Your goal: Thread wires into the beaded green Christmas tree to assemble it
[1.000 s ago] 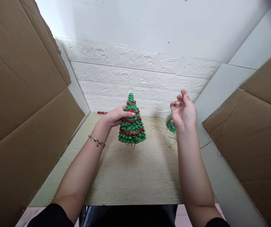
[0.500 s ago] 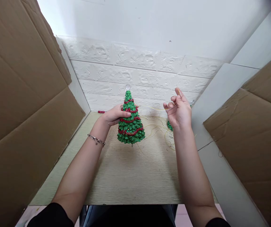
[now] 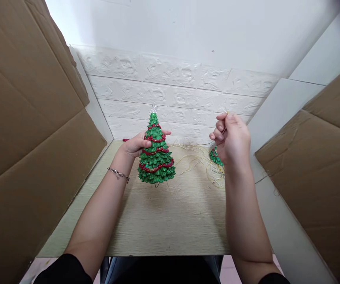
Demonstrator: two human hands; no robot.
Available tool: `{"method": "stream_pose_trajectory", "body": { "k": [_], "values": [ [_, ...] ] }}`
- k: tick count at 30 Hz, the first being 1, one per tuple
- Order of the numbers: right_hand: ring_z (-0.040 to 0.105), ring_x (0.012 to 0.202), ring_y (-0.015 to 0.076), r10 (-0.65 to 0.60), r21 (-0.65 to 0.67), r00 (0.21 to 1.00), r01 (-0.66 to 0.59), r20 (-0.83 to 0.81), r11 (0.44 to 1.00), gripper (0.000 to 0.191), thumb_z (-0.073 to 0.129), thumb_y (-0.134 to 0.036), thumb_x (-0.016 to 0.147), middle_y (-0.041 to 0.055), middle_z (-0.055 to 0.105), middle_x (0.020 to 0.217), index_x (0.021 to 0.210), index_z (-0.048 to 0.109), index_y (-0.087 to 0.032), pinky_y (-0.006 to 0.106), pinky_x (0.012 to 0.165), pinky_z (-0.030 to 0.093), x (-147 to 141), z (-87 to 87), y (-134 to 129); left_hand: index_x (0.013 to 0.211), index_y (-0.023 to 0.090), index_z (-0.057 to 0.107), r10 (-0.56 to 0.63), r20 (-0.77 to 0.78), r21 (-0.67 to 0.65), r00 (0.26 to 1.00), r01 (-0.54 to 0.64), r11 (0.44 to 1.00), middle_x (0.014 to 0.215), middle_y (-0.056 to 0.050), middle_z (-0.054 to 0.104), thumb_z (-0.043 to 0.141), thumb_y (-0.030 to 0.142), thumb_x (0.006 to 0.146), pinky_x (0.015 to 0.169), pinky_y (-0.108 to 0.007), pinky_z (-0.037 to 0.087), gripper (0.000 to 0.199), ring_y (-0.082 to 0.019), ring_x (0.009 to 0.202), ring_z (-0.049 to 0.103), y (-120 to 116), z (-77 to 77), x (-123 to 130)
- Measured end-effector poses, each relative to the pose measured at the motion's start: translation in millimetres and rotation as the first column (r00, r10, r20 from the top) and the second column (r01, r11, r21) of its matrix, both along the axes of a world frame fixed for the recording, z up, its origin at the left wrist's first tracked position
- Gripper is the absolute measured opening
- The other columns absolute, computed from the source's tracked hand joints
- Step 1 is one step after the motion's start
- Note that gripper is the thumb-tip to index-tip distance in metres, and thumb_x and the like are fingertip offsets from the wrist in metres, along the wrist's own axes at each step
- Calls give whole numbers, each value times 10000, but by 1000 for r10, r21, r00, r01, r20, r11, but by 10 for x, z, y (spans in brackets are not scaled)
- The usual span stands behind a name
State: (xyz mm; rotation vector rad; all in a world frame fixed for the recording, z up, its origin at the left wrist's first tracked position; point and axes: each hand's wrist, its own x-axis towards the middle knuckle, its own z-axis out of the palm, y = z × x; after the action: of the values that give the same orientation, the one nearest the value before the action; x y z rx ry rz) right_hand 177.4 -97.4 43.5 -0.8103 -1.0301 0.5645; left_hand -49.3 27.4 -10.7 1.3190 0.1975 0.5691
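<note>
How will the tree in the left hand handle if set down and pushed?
The tree looks stiff, its tiers undented in the left hand. Its thin-pointed clear topper seems fragile. The wire loop beneath may make it tip.

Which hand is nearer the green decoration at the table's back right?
Right. The right hand is raised close by, partly covering the green decoration in view; the left hand is well left, holding the tree.

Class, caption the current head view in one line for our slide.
Left hand gripping a red-garlanded green tree, right hand pinching pale thread.
</note>
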Motion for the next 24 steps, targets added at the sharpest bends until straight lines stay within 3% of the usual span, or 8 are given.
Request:
{"method": "stream_pose_trajectory", "body": {
  "k": [4,8,10,16,24],
  "values": [
    [373,481,105,29,-52,958,-15,284,999,324,579,-500,949,-36,337,598,872,592,-185,212,473,361,-51,-45,-52,1103,140,658,44,14,23,999,-45,999,1039,-137,683,867,327,504,764,-381,567,661,-272,845,683,-8,45,-7],
    [457,588,153,-53,-41,777,100,627,994,210,508,-369,954,-18,416,607,927,609,-187,252,565,348,-99,-69,-119,1030,166,675,180,26,-8,983,-180,984,1133,-107,667,873,252,503,778,-354,569,569,-236,849,680,-29,108,0],
    [468,608,159,-22,-93,693,128,721,987,144,486,-292,940,-17,460,624,906,576,-186,258,589,334,-117,-66,-145,1044,165,665,221,41,-12,974,-221,975,1126,-107,670,874,258,508,797,-351,562,582,-227,847,679,-26,120,-3],
    [468,628,149,206,-269,519,47,830,962,156,552,-219,899,-10,530,664,757,593,-173,256,605,313,-186,-65,-139,1087,175,641,281,138,-2,950,-283,959,1156,-91,651,862,338,533,887,-414,530,618,-243,877,683,52,62,-33],
    [483,648,127,220,-238,484,-24,847,971,151,571,-130,915,-11,585,738,768,601,-150,244,629,325,-328,-125,-72,1085,159,639,291,130,-7,948,-293,956,1162,-101,651,867,336,525,878,-385,544,630,-240,883,682,22,67,7]
  ]
}}
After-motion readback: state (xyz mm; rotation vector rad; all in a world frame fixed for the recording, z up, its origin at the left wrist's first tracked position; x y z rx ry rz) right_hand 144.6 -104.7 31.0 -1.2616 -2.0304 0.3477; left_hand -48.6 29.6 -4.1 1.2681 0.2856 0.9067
